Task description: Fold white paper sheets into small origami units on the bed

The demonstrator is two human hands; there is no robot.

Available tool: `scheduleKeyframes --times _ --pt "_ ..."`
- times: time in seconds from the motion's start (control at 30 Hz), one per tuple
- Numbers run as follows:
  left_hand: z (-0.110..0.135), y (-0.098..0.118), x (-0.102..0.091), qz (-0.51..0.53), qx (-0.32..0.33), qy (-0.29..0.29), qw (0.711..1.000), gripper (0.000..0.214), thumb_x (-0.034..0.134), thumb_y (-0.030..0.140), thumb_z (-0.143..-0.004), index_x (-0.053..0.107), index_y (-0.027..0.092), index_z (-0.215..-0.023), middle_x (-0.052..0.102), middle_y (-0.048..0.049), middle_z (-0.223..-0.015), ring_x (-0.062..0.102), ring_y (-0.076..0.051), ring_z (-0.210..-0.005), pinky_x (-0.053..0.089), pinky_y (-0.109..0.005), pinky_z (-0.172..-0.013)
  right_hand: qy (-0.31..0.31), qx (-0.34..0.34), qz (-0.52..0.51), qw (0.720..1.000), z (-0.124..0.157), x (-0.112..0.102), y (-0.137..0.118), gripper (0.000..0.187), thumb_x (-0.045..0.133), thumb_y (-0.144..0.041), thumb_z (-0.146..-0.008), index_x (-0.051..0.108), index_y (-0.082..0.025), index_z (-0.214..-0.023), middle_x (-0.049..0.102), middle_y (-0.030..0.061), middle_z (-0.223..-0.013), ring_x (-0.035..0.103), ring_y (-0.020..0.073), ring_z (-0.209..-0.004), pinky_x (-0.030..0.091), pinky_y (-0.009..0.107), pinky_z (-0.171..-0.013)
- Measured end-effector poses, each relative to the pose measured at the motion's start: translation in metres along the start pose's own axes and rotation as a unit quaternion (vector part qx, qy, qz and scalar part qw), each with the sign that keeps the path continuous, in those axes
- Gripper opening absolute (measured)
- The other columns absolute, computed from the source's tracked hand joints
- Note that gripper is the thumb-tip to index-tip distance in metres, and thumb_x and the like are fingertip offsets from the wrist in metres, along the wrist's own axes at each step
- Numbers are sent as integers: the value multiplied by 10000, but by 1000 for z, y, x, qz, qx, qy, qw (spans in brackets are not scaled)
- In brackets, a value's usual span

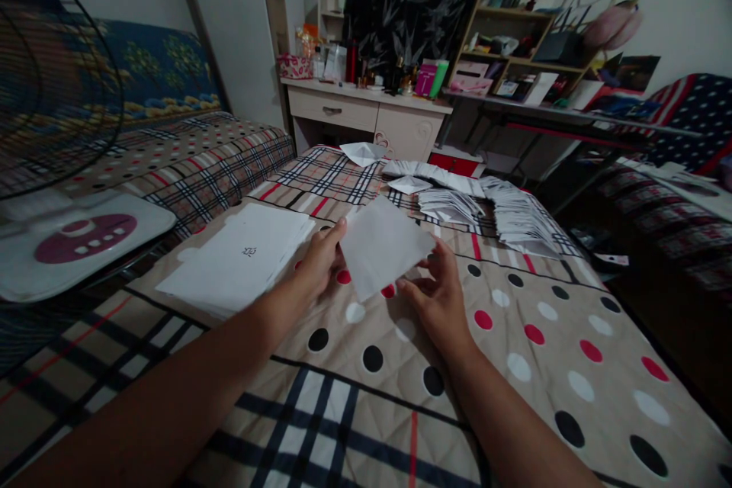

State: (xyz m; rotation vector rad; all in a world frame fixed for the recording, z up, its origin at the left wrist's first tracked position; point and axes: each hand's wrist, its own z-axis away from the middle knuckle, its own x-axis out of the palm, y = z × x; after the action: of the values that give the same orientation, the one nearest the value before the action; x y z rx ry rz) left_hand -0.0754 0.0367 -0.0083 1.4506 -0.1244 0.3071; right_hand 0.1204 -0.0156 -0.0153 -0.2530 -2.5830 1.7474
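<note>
A white square of paper (386, 244) is held up between my hands, tilted so that its corners point left and right. My left hand (325, 255) pinches its left corner, with the thumb along the edge. At the right corner my right hand (438, 290) grips the sheet, its fingers partly behind it and the thumb near the lower edge. On the bed to the left lies a stack of white paper sheets (240, 255) with a small dark mark on the top one. Beyond the held square are a folded paper piece (409, 184) and rows of folded papers (518, 217).
The bedspread (366, 396) has dots and plaid stripes. A fan (57, 76) stands at the far left above a white base (85, 244). Behind the bed are a white dresser (337, 108) with bottles and a desk shelf (508, 57). Another folded paper (362, 153) lies near the bed's far edge.
</note>
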Motion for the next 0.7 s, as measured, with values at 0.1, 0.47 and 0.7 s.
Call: scheduleKeyframes --times 0.1,0.47,0.7 --pt "4 -2 3 -36 17 -26 999 525 707 636 -682 469 178 -587 417 50 -483 308 -53 -408 201 -216 -424 -11 -123 99 987 -2 -8 0 817 733 -199 -733 418 -348 -1473 390 94 -1529 600 250 -1111 544 393 -852" --pt "-2 -9 -2 -23 65 3 998 397 718 516 -727 619 159 -869 626 3 -694 574 -120 -561 432 -219 -517 -19 -203 158 966 -9 -19 2 439 559 -59 -806 768 -341 -1068 595 51 -1358 620 241 -1082 544 430 -861" --pt "0 -9 -1 -241 258 -29 935 466 630 135 -762 628 202 -1222 612 -110 -1235 644 -184 -962 524 -265 -728 37 -206 204 956 -10 -24 9 488 531 -18 -762 760 -310 -1078 627 53 -1318 634 233 -1027 519 454 -900"
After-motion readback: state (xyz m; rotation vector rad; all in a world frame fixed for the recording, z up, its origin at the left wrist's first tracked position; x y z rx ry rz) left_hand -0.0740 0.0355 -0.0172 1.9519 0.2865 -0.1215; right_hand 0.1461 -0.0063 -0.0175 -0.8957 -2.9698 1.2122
